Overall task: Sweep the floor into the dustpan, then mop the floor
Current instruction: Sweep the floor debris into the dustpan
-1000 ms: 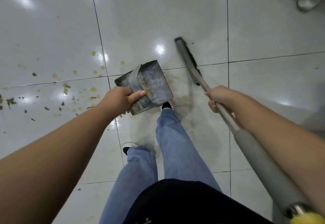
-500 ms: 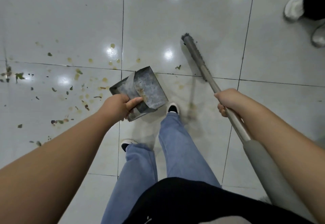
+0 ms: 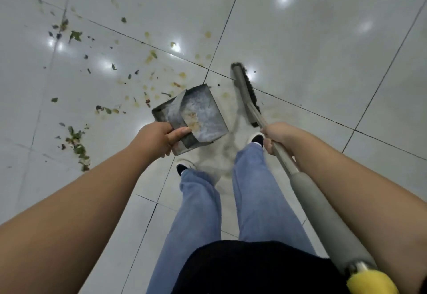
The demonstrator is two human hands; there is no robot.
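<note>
My left hand [image 3: 159, 137] grips the back edge of a grey metal dustpan [image 3: 201, 113], held above the floor, with some yellowish scraps inside. My right hand [image 3: 277, 136] grips the shaft of a grey broom [image 3: 245, 88]; its dark bristle head is just right of the dustpan, near the floor. Green leaf bits and yellow scraps [image 3: 147, 58] lie scattered over the white tiled floor [image 3: 312, 51] to the left and ahead of the dustpan. A denser pile of green debris [image 3: 77, 142] lies at the left.
My legs in blue jeans and my shoes [image 3: 256, 137] stand just below the dustpan and broom. The broom's padded grey grip ends in a yellow cap [image 3: 367, 282] at lower right. Yellowish smears mark the tiles near the broom head.
The view has swung so the debris sits further left and up. The dustpan and broom head came closer together; another person's shoes at top right have left the view.
</note>
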